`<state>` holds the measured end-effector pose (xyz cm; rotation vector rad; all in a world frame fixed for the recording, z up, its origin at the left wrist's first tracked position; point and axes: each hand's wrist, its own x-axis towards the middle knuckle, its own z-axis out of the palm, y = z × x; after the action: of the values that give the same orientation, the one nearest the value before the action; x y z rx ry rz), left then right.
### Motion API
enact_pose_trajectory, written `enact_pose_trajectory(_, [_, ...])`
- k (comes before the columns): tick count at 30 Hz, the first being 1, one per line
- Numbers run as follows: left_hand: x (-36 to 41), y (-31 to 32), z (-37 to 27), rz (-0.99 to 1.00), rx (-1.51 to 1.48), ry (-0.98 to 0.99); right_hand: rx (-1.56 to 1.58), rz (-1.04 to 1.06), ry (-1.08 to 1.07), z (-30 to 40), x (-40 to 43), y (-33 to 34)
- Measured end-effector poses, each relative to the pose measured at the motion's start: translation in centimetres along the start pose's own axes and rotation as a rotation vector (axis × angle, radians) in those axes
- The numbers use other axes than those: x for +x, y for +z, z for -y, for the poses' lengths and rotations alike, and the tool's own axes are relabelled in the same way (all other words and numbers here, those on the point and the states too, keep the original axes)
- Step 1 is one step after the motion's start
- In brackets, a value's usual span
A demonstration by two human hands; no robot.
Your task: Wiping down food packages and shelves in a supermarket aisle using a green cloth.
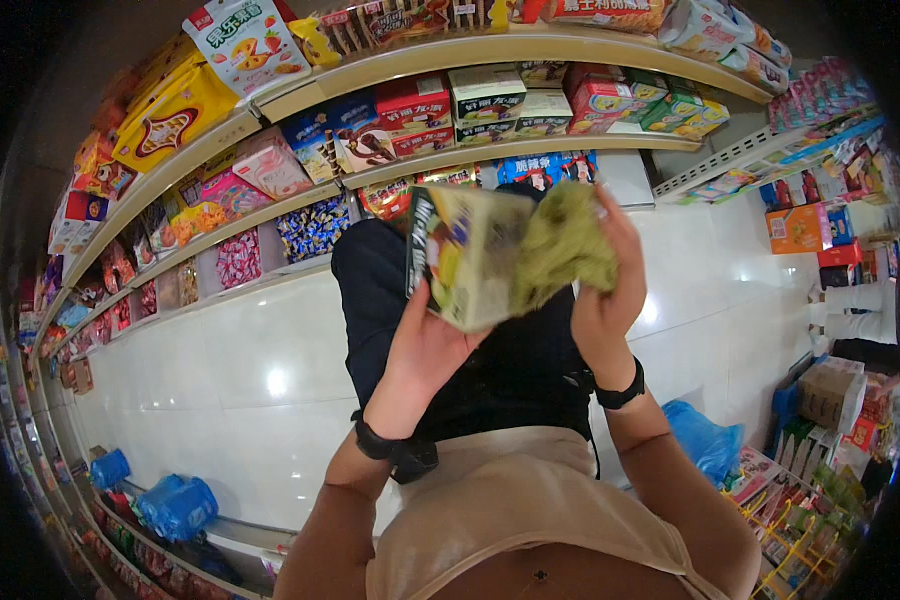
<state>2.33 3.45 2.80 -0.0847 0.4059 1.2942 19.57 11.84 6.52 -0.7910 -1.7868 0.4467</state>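
In front of my knees my left hand (429, 346) grips a snack carton (461, 255) from below, its fingers around the lower edge. The carton is tilted, black and cream with printed pictures and writing. My right hand (613, 277) holds a crumpled yellow-green cloth (566, 240) against the carton's right side. Both the carton and the cloth are partly blurred. Similar cream and black cartons (487, 96) stand stacked on the shelf beyond. Black bands circle both my wrists.
Curved shelf boards (517, 52) loaded with packaged snacks run across the far side and left. Bins of wrapped candy (313, 229) line the lower level. Blue water jugs (176, 506) stand on the tiled floor at lower left; a blue plastic bag (703, 442) lies at right, near more goods.
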Motion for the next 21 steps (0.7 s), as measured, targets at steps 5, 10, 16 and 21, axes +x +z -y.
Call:
enact_pose_trajectory(5, [-1.4,1.9,-0.5,-0.099,0.524,0.179,0.407,-0.060,0.337,0.2,-1.0,-0.1])
enact_pose_trajectory(10, [-1.9,5.5,-2.4,-0.081,1.321,0.786,0.738,0.229,0.588,-0.9,-6.6,1.2])
enact_pose_trajectory(16, [-1.7,5.3,-1.7,0.167,1.393,0.796,0.930,0.115,1.100,0.3,-6.5,1.3])
enact_pose_trajectory(21, [-0.7,5.2,-1.7,0.330,1.542,0.772,1.137,0.201,1.195,2.4,-5.1,0.3])
